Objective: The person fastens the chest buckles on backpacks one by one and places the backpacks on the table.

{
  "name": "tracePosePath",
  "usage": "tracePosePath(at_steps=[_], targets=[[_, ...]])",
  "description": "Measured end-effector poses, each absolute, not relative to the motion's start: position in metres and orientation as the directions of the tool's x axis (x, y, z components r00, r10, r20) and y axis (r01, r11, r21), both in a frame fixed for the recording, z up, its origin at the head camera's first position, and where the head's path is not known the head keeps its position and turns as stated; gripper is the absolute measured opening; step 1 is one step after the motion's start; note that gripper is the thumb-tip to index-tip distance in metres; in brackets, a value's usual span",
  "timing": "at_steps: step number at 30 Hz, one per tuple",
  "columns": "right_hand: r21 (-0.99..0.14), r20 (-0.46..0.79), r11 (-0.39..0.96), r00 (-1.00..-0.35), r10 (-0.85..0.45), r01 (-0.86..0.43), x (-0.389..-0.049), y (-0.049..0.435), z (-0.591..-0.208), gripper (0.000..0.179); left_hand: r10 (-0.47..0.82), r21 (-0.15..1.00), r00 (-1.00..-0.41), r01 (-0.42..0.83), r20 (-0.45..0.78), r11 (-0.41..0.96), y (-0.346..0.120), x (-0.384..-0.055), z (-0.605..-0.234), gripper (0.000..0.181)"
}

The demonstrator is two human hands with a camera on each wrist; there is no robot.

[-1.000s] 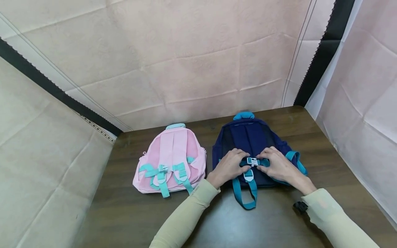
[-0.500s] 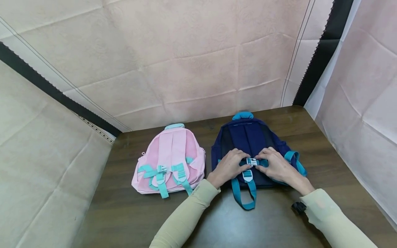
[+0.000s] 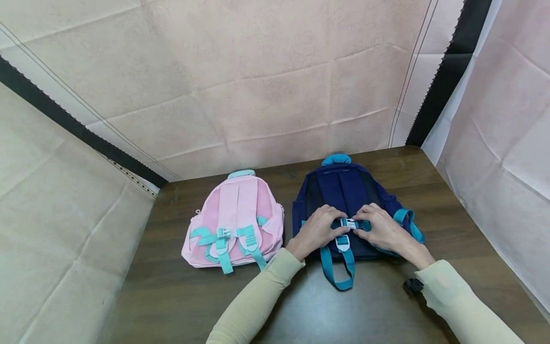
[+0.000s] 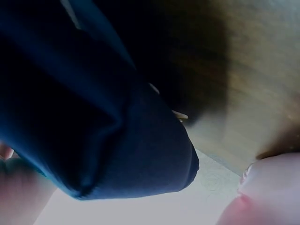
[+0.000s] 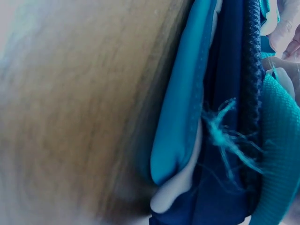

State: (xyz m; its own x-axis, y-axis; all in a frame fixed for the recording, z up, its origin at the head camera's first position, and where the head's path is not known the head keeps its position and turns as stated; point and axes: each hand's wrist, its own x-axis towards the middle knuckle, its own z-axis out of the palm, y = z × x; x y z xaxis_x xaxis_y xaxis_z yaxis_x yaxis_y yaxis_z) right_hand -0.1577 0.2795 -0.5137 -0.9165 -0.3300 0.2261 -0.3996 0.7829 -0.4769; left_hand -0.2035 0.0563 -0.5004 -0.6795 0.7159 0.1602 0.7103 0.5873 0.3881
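A navy backpack [image 3: 339, 191] lies with its shoulder straps facing up, both hands over its lower half. Across it runs a teal strap joined by a pale side-release buckle [image 3: 349, 223], whose two halves look fastened together. My left hand [image 3: 317, 228] pinches the buckle's left end and strap between thumb and fingers. From the other side, my right hand [image 3: 383, 230] pinches the right end where the teal strap [image 3: 365, 225] enters. The fingertips partly cover both ends. In the right wrist view, teal webbing [image 5: 281, 154] and frayed threads [image 5: 220, 136] show along the bag's side.
To the left a pink backpack [image 3: 238, 200] with mint straps lies on the brown wooden table [image 3: 172, 301]. A teal strap loop [image 3: 341, 284] hangs toward the table's front. Pale fabric walls [image 3: 258, 86] stand behind and on both sides.
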Motion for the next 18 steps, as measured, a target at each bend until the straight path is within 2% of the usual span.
tracePosePath(at_steps=[18], targets=[[-0.511, 0.246, 0.765, -0.92, -0.305, -0.391, -0.1551, 0.2847, -0.5079, 0.019, 0.686, 0.411, -0.706, 0.686, 0.178, 0.6, 0.0526, -0.2036, -0.5002, 0.032]])
